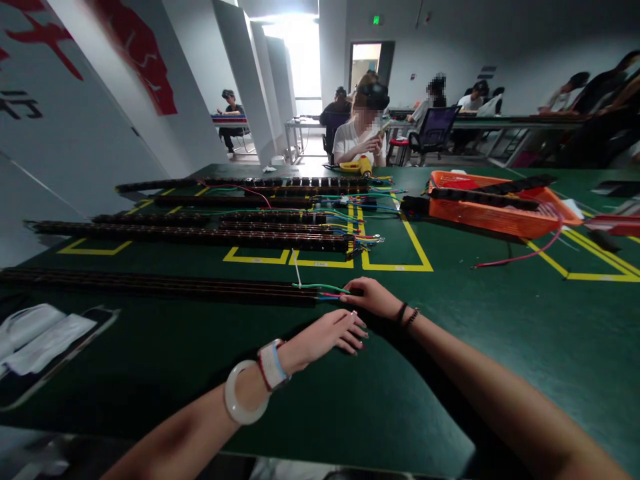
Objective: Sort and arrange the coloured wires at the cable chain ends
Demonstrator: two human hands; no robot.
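Observation:
A long dark wire bundle lies across the near part of the green table. From its right end come green, red and blue wires. My right hand closes round the ends of these wires, and its fingers hide the tips. A thin white cable tie sticks up from the bundle near that end. Just below, my left hand is palm down with its fingers stretched out and apart, holding nothing. It wears a watch and a pale bangle at the wrist.
Several more dark wire bundles lie farther back among yellow tape marks. An orange basket stands at the right, a yellow heat gun at the far edge. White cloth-like items lie at left. A person sits opposite.

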